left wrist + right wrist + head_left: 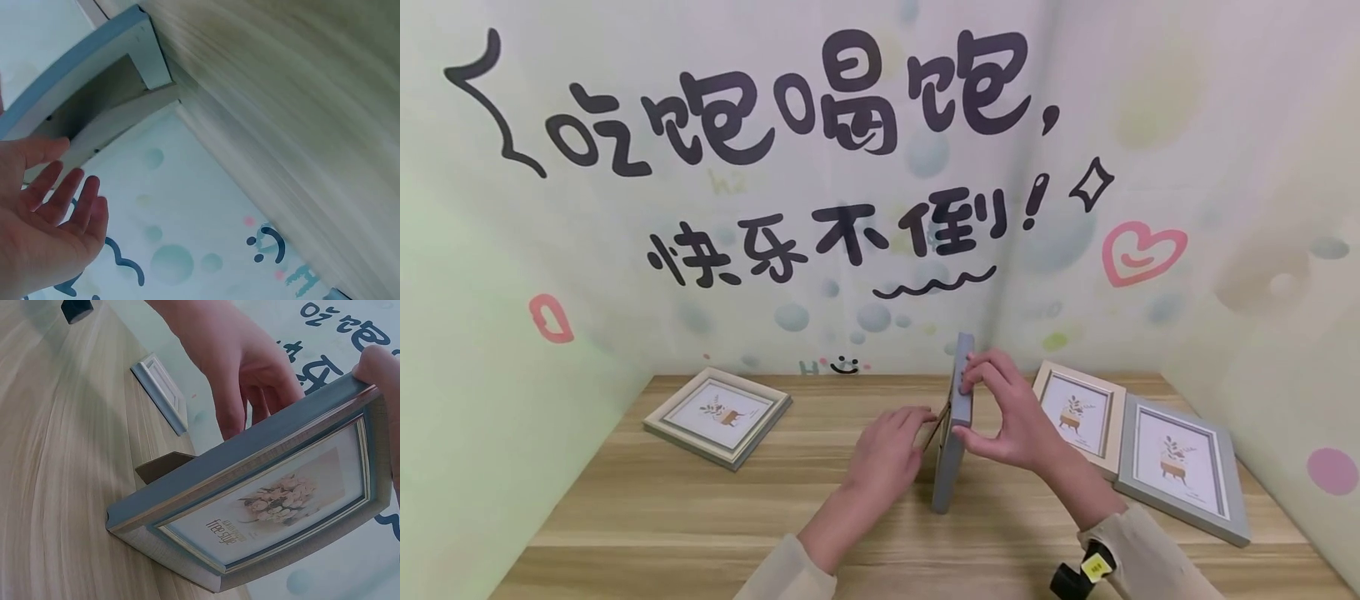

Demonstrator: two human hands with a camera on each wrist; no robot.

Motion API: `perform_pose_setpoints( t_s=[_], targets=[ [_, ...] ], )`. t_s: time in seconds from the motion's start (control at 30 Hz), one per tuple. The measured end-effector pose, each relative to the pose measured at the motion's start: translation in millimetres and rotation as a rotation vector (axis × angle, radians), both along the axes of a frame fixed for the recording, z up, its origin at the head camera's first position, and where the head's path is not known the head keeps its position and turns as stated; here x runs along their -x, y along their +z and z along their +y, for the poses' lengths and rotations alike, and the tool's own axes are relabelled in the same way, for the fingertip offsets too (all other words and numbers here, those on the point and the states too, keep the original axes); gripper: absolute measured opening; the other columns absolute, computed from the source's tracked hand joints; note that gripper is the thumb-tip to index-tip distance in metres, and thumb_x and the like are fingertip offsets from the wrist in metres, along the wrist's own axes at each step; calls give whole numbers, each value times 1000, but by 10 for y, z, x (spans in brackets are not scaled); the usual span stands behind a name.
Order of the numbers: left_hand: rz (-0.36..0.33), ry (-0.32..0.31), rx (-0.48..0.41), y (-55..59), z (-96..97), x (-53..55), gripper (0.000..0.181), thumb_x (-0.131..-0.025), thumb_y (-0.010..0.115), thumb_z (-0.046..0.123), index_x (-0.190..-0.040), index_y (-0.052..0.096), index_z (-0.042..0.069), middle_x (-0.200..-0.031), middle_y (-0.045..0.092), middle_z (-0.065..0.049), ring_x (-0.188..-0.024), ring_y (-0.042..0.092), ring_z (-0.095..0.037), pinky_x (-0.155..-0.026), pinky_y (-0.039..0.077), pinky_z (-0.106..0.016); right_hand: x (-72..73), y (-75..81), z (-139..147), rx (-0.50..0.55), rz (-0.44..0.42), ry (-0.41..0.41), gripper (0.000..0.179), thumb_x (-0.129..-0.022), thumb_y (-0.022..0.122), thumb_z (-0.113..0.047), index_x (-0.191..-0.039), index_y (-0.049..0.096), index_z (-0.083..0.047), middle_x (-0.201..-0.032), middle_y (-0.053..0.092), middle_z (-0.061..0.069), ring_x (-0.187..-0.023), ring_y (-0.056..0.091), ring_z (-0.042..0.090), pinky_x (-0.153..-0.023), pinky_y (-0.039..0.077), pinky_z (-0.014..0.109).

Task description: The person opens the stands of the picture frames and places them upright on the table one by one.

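Observation:
A blue-grey picture frame (953, 454) stands upright on edge, seen nearly side-on in the head view. My right hand (1018, 412) grips its near side, thumb and fingers spread along the edge. Behind the frame, my left hand (883, 454) holds the fold-out stand (936, 427) by thumb and fingers. In the left wrist view the stand (125, 119) angles away from the frame's back, with the left hand (53, 219) at its edge. The right wrist view shows the frame's front, with a flower-bouquet picture (275, 500) under the glazing.
At left, a cream frame (722, 414) lies on a grey one (767, 429). On the right lie a cream frame (1114, 417) and a grey frame (1183, 512), side by side. The wooden table (700, 533) meets a printed wall (760, 325) at the back.

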State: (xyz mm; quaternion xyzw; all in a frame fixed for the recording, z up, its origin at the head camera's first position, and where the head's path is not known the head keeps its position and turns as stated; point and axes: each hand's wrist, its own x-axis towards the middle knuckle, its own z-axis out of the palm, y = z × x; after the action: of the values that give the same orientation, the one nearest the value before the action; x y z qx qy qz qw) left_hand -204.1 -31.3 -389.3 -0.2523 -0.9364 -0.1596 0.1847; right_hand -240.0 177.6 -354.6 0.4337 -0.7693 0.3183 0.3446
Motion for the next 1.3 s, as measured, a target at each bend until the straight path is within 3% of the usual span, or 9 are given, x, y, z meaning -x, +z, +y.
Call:
perform_pose_setpoints(
  t_s=[0.2,0.3,0.47,0.67,1.03,1.2,1.3],
  targets=[
    [-205,-19,-115,16,-38,-171,32,-86,75,13,-117,66,16,-113,69,0,-100,66,-14,-81,58,-27,-3,-2,-5,2,-16,-7,53,-88,61,-58,-101,57,-7,-106,54,5,-109,50,21,-97,41,19],
    [-281,-26,-163,-3,-35,-231,29,-85,77,12,-111,67,14,-101,70,1,-85,65,-7,-70,55,-19,-7,-5,-3,4,-30,-11,52,-88,62,-57,-101,57,-7,-108,54,6,-108,50,20,-94,42,20],
    [-361,-35,-227,-60,-9,-302,32,-82,79,10,-110,65,12,-94,74,3,-76,65,-1,-65,53,-13,-7,-8,0,8,-30,-13,51,-87,64,-55,-101,56,-7,-109,54,7,-108,50,20,-94,42,21],
    [-375,-10,-259,-142,41,-344,26,-81,80,10,-101,65,11,-90,75,1,-72,66,-1,-63,54,-13,2,-19,-1,10,-7,-3,52,-88,62,-57,-100,56,-6,-109,54,7,-107,50,20,-94,42,20],
    [-307,50,-192,-202,134,-329,16,-82,81,18,-92,69,12,-80,74,4,-64,62,0,-56,48,-13,17,-27,7,31,51,32,51,-90,61,-55,-100,59,-6,-108,56,9,-106,51,21,-97,40,17],
    [-264,63,-172,-201,154,-322,13,-85,78,21,-91,68,14,-78,74,5,-64,63,-2,-54,48,-15,13,-4,28,82,40,104,39,-93,62,-44,-101,63,-6,-109,59,11,-106,53,23,-100,41,17],
    [-268,69,-180,-200,152,-320,12,-87,76,21,-91,68,14,-78,74,4,-65,66,-4,-53,48,-15,15,12,45,136,-6,156,23,-92,62,-25,-104,68,-6,-109,66,13,-109,58,22,-104,42,18]
  ],
)
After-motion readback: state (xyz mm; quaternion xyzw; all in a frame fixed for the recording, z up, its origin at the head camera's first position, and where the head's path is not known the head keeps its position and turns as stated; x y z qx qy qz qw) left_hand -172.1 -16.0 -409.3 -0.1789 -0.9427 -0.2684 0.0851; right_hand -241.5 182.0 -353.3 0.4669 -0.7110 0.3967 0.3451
